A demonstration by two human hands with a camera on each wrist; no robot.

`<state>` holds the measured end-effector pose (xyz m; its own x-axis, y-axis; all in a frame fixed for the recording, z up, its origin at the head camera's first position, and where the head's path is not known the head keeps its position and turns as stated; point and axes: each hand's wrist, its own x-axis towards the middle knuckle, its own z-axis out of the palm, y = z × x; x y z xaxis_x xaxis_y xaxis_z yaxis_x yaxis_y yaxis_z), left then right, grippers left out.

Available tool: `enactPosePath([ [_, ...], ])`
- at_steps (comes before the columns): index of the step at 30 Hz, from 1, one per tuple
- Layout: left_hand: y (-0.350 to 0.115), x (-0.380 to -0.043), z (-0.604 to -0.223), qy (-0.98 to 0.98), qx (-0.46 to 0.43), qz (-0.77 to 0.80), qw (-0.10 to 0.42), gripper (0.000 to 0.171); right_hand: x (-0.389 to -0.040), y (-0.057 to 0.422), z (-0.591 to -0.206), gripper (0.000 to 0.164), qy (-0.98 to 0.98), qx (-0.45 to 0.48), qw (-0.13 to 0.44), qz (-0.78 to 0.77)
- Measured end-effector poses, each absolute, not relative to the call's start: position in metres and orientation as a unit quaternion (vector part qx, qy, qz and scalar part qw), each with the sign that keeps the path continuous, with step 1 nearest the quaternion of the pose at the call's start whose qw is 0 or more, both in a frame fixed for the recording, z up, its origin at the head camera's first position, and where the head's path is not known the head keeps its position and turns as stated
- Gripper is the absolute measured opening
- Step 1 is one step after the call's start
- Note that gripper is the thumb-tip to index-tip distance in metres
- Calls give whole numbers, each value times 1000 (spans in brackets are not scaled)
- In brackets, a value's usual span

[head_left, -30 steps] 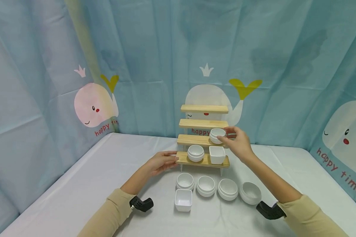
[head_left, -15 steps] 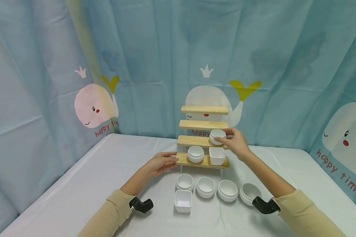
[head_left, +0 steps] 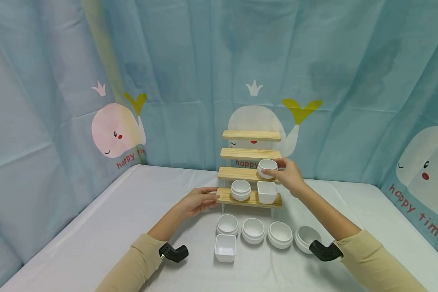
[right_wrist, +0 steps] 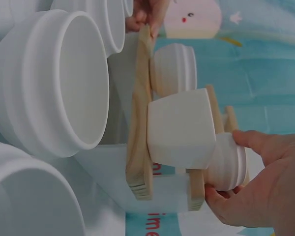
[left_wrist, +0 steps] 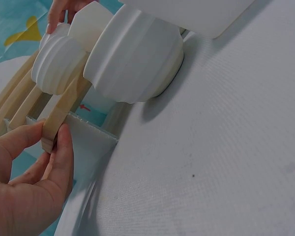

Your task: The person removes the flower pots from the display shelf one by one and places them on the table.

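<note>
A tiered stand with wooden shelves (head_left: 250, 153) stands at the back of the table. My left hand (head_left: 198, 201) pinches the left end of its lowest shelf (left_wrist: 64, 110) between thumb and fingers. On the second shelf from the bottom, at the right, sits a round white bowl (head_left: 267, 168); my right hand (head_left: 290, 177) grips it by the rim and side. The lowest shelf bears another round white bowl (head_left: 241, 190) and, to its right, a square white bowl (head_left: 267, 193). In the right wrist view the gripped bowl (right_wrist: 227, 162) is partly behind the square one.
In front of the stand several round white bowls (head_left: 253, 231) form a row on the white-covered table (head_left: 131, 211). A square white bowl (head_left: 225, 248) stands before the leftmost one. A blue curtain (head_left: 190, 81) with whale prints hangs behind.
My right forearm has shifted slightly left and inward, while the right hand keeps its hold on the bowl. The left hand and the stand have stayed put.
</note>
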<state>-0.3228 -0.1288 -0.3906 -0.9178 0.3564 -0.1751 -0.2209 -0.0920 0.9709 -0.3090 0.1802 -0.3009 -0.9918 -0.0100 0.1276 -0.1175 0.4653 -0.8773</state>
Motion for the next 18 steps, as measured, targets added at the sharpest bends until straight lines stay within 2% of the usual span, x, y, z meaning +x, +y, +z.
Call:
enactPosePath([
  [18, -130, -323, -391, 642, 47, 741, 195, 56, -298, 183, -294, 71, -851, 50, 45, 521],
])
